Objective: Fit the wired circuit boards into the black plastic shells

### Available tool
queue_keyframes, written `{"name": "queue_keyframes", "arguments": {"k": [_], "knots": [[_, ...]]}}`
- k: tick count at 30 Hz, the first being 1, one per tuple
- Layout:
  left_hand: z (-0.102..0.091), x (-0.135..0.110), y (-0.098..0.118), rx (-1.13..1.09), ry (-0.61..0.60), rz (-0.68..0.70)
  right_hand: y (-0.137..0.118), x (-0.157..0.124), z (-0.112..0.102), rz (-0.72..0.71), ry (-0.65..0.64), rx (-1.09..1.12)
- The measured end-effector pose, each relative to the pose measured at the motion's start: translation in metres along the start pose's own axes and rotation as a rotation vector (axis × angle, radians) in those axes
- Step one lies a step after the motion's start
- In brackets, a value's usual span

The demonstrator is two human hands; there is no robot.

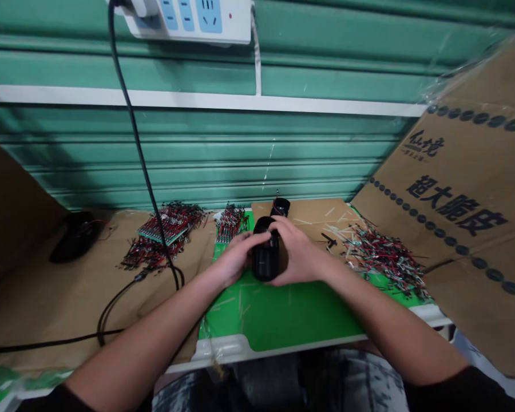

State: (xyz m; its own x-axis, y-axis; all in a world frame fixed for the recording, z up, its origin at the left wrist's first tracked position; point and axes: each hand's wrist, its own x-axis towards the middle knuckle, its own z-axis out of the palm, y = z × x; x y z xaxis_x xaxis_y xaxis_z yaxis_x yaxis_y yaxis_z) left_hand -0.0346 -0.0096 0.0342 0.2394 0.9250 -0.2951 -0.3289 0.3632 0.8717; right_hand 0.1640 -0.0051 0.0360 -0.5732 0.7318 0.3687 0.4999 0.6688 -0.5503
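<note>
Both my hands grip a black cylindrical housing (266,257) above a green mat (292,315). My left hand (236,257) wraps round its left side, with the fingers reaching over the top. My right hand (296,254) closes on its right side, and its fingers lie across the upper end. A smaller black round part (280,206) with a thin red wire sits just behind the housing on brown cardboard.
Stacks of small circuit boards with red and black wires (167,226) lie at left, more (230,222) at centre. A heap of cut wire pieces (386,254) is at right. A black cable (133,131) hangs from a power strip (189,17). A cardboard box (463,194) leans at right; a black object (75,236) lies far left.
</note>
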Motion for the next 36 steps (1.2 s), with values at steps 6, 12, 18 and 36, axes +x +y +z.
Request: {"name": "queue_keyframes", "arguments": {"k": [6,12,18,36], "knots": [[0.002,-0.005,-0.001,-0.004,0.020,-0.123,-0.001,0.003,0.013,-0.041,-0.010,0.051],[0.003,-0.005,0.002,-0.080,0.011,-0.257,0.002,0.007,0.003,-0.150,-0.019,0.075],[-0.003,0.003,0.002,-0.127,0.082,-0.259,0.036,0.013,-0.022,0.001,0.176,0.129],[-0.004,0.005,0.006,-0.189,0.115,-0.129,0.053,0.024,-0.011,0.164,0.245,0.359]]}}
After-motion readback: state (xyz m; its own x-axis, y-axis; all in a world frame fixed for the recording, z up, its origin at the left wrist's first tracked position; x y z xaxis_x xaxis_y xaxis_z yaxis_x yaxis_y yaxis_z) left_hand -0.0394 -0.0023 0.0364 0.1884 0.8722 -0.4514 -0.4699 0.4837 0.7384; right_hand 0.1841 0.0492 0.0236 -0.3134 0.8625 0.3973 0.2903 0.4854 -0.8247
